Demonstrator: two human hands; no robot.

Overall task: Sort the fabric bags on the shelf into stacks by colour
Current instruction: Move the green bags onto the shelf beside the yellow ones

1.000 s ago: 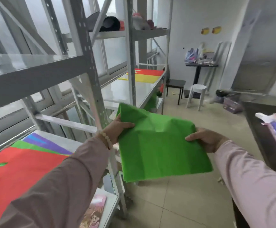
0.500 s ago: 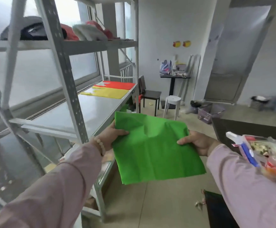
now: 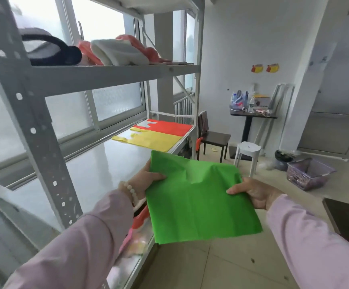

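Gripping the green bag point(image 3: 200, 199) at opposite edges, the left hand point(image 3: 146, 180) and right hand point(image 3: 252, 191) carry it beside the shelf point(image 3: 98, 170). Since half a second ago the yellow bag point(image 3: 155, 140) and red bag point(image 3: 169, 127) loom nearer; the grip is unchanged.

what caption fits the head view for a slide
Both hands hold a green bag beside the shelf, near yellow and red bags.
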